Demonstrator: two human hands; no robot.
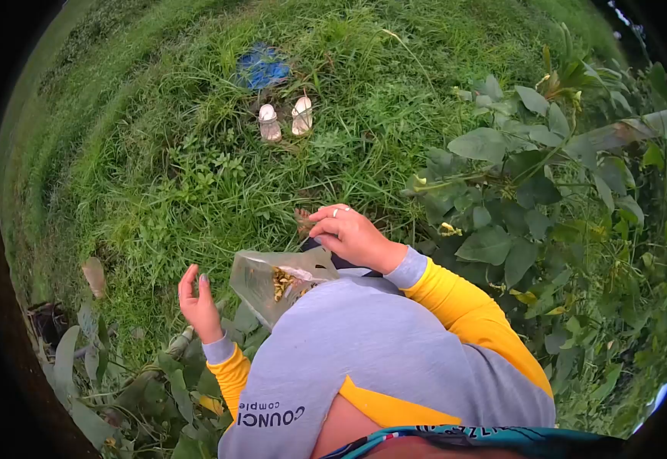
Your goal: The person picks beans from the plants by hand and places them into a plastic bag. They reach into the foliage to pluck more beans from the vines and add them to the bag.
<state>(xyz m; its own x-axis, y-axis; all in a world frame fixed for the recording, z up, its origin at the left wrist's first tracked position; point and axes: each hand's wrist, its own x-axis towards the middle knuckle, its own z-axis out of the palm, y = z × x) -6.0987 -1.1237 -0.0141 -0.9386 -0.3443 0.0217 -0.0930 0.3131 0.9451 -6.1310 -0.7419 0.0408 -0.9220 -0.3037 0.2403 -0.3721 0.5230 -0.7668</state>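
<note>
My left hand is raised to the left of the bag, thumb and fingers apart, with nothing visible in it. My right hand is closed in front of my waist, thumb near the curled fingers, a ring on one finger. Whether something small sits in that pinch I cannot make out. Between the hands, against my belly, hangs a clear plastic bag with its mouth open. Inside lie small yellow pieces, like picked blossoms, and something whitish. What holds the bag up is hidden.
Leafy climbing plants with a few yellow flowers crowd the right side, along a grey pole. More broad leaves grow at lower left. Ahead, a pair of pale slippers and a blue sheet lie in the grass.
</note>
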